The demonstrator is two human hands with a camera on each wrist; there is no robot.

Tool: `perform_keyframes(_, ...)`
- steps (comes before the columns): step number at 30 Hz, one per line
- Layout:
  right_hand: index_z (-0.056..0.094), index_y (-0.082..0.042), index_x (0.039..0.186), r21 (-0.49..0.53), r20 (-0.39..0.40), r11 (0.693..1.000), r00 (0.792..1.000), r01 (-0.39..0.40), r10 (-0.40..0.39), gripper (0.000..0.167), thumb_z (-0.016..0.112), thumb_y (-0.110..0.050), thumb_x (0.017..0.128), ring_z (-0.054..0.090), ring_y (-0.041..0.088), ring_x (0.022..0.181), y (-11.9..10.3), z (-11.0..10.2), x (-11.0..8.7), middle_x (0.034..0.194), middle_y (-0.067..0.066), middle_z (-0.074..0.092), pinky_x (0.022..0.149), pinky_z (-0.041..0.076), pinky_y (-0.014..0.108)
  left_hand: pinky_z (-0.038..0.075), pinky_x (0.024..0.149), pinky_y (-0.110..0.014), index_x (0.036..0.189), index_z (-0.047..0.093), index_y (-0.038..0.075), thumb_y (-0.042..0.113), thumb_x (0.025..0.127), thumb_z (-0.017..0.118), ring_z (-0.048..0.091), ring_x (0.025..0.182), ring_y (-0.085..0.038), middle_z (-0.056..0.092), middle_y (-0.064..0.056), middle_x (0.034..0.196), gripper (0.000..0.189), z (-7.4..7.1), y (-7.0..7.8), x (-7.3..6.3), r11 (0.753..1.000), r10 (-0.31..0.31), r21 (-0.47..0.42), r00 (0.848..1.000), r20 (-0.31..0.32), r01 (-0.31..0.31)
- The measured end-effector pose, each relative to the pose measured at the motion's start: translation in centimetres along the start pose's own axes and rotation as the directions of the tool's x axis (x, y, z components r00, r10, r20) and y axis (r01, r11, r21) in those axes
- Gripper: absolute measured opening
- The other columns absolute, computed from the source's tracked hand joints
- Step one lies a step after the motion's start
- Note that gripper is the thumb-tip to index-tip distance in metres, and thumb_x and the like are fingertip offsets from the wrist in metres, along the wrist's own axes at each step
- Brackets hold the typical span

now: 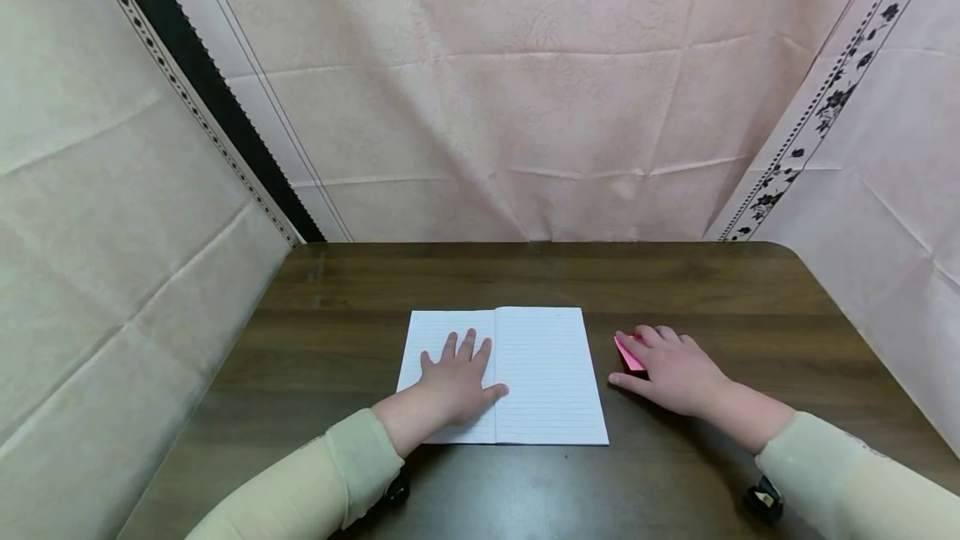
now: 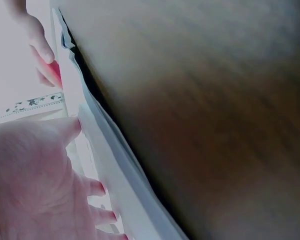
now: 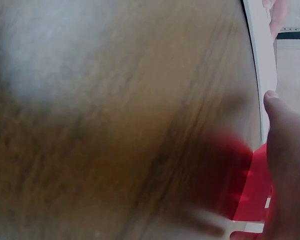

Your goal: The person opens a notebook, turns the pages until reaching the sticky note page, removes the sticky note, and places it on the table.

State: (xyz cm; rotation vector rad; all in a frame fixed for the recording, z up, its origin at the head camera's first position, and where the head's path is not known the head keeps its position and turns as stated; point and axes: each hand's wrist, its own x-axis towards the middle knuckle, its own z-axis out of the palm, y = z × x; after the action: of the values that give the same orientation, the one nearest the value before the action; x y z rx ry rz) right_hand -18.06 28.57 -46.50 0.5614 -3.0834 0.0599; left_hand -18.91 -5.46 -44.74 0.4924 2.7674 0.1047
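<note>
A lined notebook (image 1: 551,373) lies spread on the wooden table, its two pages facing up. My left hand (image 1: 453,386) rests on the left page with fingers spread. In the left wrist view its palm (image 2: 30,175) shows beside the notebook's edge. To the right of the notebook, my right hand (image 1: 678,369) lies over a small pink-and-red block (image 1: 630,357), fingers reaching across it and the thumb stretched out along its near side. The right wrist view shows a flat red side (image 3: 253,192) of the block below the thumb; my hand hides most of it.
The brown wooden table (image 1: 360,290) runs back to pale cloth hangings (image 1: 525,123) behind and on both sides. A black band (image 1: 225,90) shows at the back left corner. Dark straps sit at both wrists, under light sleeves (image 1: 315,473).
</note>
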Motion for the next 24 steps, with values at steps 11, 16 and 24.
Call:
perform_keyframes(11, 0.049, -0.011, 0.146, -0.014, 0.013, 1.000, 1.000, -0.013, 0.013, 0.088, 0.048, -0.076, 0.087, 0.048, 0.044, 0.126, -0.67, 0.08, -0.35, 0.139, 0.021, 0.052, 0.097, 0.040, 0.064, 0.020, 0.108, -0.071, 0.158, 0.027, 0.015, 0.065, 0.095, 0.047, 0.013, 0.149, -0.039, 0.016, -0.013, 0.164, 0.083, 0.05, -0.11, 0.05, 1.000, -0.001, -0.005, 1.000, 0.004, 0.001)
perform_keyframes(16, 0.052, -0.011, 0.144, -0.015, -0.003, 1.000, 1.000, -0.016, 0.016, 0.085, 0.048, -0.075, 0.088, 0.049, 0.044, 0.125, -0.77, 0.18, -0.10, 0.138, 0.021, 0.053, 0.096, 0.040, 0.064, 0.022, 0.106, -0.072, 0.157, 0.030, 0.015, 0.065, 0.093, 0.050, 0.016, 0.149, -0.040, 0.019, -0.013, 0.164, 0.083, -0.22, -0.08, 0.12, 1.000, -0.006, -0.001, 1.000, -0.001, 0.006)
perform_keyframes(24, 0.053, -0.012, 0.143, -0.017, -0.031, 1.000, 0.999, -0.010, 0.009, 0.080, 0.050, -0.071, 0.090, 0.046, 0.042, 0.129, -0.60, 0.82, -0.02, 0.141, 0.020, 0.051, 0.099, 0.038, 0.064, 0.026, 0.105, -0.071, 0.154, 0.036, 0.014, 0.065, 0.091, 0.053, 0.024, 0.146, -0.040, 0.027, -0.015, 0.160, 0.082, -0.42, -0.10, 0.28, 1.000, -0.004, 0.025, 1.000, -0.027, 0.005)
